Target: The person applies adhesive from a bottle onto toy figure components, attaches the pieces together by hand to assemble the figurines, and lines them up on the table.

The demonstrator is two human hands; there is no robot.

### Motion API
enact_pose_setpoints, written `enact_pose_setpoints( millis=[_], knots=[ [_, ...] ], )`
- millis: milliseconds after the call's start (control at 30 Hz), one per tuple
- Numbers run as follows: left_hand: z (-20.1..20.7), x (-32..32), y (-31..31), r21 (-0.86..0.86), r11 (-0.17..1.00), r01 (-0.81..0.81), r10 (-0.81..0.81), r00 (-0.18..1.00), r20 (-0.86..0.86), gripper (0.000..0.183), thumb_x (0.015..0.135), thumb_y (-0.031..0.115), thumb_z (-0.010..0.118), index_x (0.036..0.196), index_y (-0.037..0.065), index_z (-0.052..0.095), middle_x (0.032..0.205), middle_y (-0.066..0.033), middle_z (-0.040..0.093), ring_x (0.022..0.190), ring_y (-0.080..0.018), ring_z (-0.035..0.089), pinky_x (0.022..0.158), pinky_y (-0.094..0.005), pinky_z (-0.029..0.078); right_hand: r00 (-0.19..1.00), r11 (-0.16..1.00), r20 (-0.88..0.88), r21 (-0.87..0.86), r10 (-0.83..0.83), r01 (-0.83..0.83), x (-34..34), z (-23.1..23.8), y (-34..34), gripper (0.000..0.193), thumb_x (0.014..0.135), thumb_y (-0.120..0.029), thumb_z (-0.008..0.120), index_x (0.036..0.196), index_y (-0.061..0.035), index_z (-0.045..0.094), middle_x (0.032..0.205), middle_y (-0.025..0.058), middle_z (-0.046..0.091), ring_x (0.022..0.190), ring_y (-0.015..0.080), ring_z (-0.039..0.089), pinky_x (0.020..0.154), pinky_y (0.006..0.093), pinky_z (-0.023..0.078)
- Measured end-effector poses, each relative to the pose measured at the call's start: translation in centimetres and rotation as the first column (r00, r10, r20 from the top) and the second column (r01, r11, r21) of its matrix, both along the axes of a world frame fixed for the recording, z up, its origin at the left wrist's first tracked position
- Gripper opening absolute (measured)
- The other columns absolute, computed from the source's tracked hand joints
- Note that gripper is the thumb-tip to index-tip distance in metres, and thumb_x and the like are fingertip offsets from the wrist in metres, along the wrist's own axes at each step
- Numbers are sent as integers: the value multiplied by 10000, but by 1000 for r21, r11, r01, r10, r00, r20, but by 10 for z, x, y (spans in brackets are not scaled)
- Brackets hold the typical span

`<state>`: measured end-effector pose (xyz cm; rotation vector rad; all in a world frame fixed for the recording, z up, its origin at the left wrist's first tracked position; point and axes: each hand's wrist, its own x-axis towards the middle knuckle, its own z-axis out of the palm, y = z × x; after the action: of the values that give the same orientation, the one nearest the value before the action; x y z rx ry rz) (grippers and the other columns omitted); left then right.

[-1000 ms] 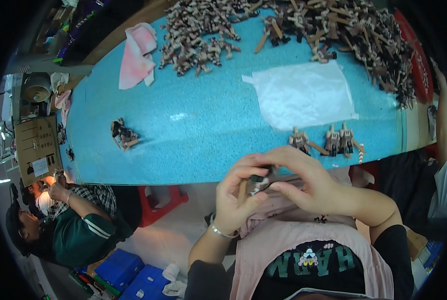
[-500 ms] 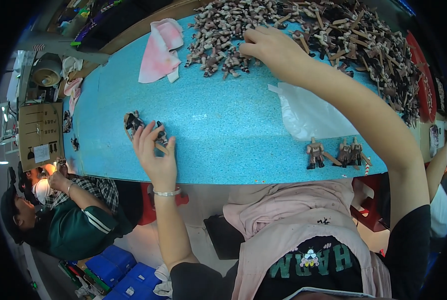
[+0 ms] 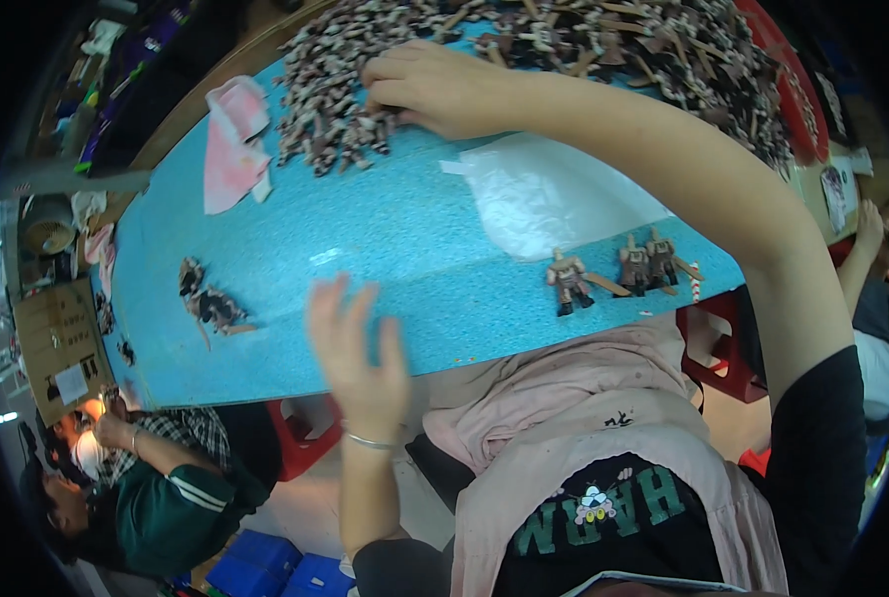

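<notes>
My left hand (image 3: 360, 348) is over the near edge of the blue table, smeared by motion, with its fingers apart and nothing in them. To its left lie small dark brown toy figures (image 3: 210, 306) with tan strips. My right hand (image 3: 434, 92) reaches to the far side, its fingers bent at the edge of a heap of small pale and brown figure pieces (image 3: 330, 104). Whatever is between those fingertips is hidden. Below my right forearm, a toy figure (image 3: 568, 283) lies near the front edge, with two more figures (image 3: 635, 265) beside it.
A clear plastic bag (image 3: 524, 204) lies flat on the blue table (image 3: 385, 249). Further left is a pink and white cloth (image 3: 233, 164). Brown figures (image 3: 683, 65) are piled at the far right by a red tray (image 3: 792, 90). A co-worker (image 3: 171, 507) sits at left near a cardboard box (image 3: 56, 333).
My left hand has come away from the dark figures at left, leaving them on the table. My right hand stays at the heap, now further into its right edge. The whole view has shifted.
</notes>
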<state>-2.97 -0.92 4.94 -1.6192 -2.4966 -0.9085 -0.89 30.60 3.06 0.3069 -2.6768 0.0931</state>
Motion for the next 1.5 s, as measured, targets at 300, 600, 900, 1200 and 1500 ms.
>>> enact_pose_setpoints(
  millis=[300,600,900,1200,1500],
  knots=[
    [-8,99,71,40,917,396,-393,884,253,562,720,59,725,1251,10,547,1285,-210,523,1173,-390,501,987,-455,391,972,149,207,-964,-112,222,82,49,-18,222,994,-192,467,1151,-47,524,831,38,642,689,109,591,609,261,454],
    [-19,89,57,56,923,380,-382,893,237,639,697,46,739,1287,-18,504,1261,-209,543,1094,-367,555,926,-446,430,870,620,275,-616,-409,486,192,18,-25,159,869,-60,621,1013,-9,579,833,134,598,747,279,593,688,355,473],
    [-24,88,45,44,942,334,-335,916,220,664,720,41,737,1324,-21,468,1282,-211,544,1145,-373,535,973,-435,404,895,741,197,-505,-400,442,185,8,-29,147,800,-35,662,934,1,613,903,124,568,857,312,567,733,393,464],
    [-10,88,36,109,946,306,-323,851,413,620,710,0,727,1281,-41,491,1251,-238,548,1095,-374,569,940,-422,458,878,640,181,-622,-443,451,187,11,-41,144,865,-58,621,997,-1,610,858,101,591,733,228,567,667,329,468],
    [0,85,19,75,980,185,-187,719,669,585,719,18,741,1250,-50,503,1195,-225,567,1088,-350,582,921,-392,481,905,-59,424,-903,19,425,198,50,-119,226,968,-98,482,1082,12,642,998,76,600,858,110,542,743,246,450]
  ],
)
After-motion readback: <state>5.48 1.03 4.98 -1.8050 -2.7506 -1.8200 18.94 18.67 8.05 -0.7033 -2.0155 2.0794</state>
